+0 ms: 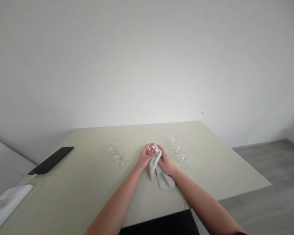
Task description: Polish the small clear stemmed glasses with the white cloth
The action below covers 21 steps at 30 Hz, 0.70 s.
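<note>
My left hand [145, 155] is closed around a small clear glass [152, 148], held just above the middle of the table. In my right hand [166, 163] is a pale grey cloth [165, 179], whose loose end hangs down toward the tabletop. The upper part of the cloth lies against the glass, between both hands. Left of my hands stands a group of clear glasses [117, 154], and another group of clear glasses [179, 153] is to the right. Their outlines are faint, so their exact shape is hard to make out.
The pale green table [83, 195] reaches back to a white wall [147, 65]. A flat black object [52, 160] lies along the left edge, with a white package [8, 205] nearer to me. Past the table's right edge is grey wooden floor [264, 163].
</note>
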### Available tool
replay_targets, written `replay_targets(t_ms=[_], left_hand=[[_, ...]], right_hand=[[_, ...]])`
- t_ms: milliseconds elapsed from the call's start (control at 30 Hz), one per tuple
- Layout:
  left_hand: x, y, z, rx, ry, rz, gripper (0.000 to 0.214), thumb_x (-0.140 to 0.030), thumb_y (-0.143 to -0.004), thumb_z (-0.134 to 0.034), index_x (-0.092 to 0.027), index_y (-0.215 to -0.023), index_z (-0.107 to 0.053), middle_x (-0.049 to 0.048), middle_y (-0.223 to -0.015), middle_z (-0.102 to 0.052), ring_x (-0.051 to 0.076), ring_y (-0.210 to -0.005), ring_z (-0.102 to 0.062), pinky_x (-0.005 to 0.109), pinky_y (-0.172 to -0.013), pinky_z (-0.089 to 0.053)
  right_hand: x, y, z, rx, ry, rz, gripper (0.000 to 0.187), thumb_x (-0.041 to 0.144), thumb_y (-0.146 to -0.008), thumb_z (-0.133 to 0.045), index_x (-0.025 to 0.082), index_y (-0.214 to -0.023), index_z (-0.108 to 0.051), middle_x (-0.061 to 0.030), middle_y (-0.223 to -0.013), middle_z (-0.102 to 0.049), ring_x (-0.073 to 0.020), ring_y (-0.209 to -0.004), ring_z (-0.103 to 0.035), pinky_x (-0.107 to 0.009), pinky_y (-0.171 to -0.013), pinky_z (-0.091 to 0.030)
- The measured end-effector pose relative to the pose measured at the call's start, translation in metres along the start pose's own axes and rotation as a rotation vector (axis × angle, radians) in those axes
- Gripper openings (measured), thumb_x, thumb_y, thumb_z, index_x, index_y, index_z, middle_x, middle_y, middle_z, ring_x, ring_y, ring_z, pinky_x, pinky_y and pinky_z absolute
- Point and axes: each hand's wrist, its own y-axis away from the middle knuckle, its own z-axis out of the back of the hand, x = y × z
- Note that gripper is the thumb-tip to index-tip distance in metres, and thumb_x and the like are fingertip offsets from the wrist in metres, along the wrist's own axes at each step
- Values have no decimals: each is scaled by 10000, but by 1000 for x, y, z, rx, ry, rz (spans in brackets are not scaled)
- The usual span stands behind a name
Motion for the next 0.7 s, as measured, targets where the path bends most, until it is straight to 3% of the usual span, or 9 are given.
replay_targets(t_ms=[167, 333, 433, 600, 700], left_hand=[[-4, 5, -1, 92, 149, 89, 520, -465, -713, -747, -174, -1114, -588, 98, -1066, -689, 211, -918, -672, 324, -799, -522], [-4, 2, -2, 31, -16, 14, 488, -399, -661, -799, -177, -1058, -622, 57, -1011, -698, 194, -922, -660, 297, -814, -511], [-5, 2, -1, 41, 26, 62, 598, -395, -639, -820, -171, -1146, -598, 80, -1045, -701, 206, -918, -669, 315, -818, -512], [-8, 4, 2, 121, 112, 100, 519, -452, -732, -747, -168, -1138, -590, 110, -1078, -696, 217, -950, -675, 332, -838, -513], [-7, 3, 0, 79, -6, 52, 556, -433, -686, -789, -176, -1139, -593, 90, -1064, -697, 210, -951, -669, 317, -835, -512]], right_hand=[[9, -1, -2, 132, -104, -3, 481, 347, -815, -643, 246, -1276, -548, -60, -1254, -611, -249, -1216, -517, -434, -1088, -340], [8, -2, 0, 24, 30, 69, 661, 336, -781, -686, 252, -1386, -436, -74, -1367, -534, -246, -1286, -457, -451, -1146, -251], [7, -1, 1, 49, -18, 69, 590, 346, -780, -692, 251, -1330, -501, -69, -1320, -571, -244, -1244, -496, -446, -1129, -283], [6, 0, 2, 148, -188, -156, 436, 421, -783, -688, 247, -1178, -621, -47, -1142, -664, -256, -1140, -569, -467, -1048, -385], [3, -2, 2, 93, -125, -60, 462, 384, -766, -717, 262, -1198, -607, -36, -1224, -622, -237, -1227, -508, -429, -1093, -338]])
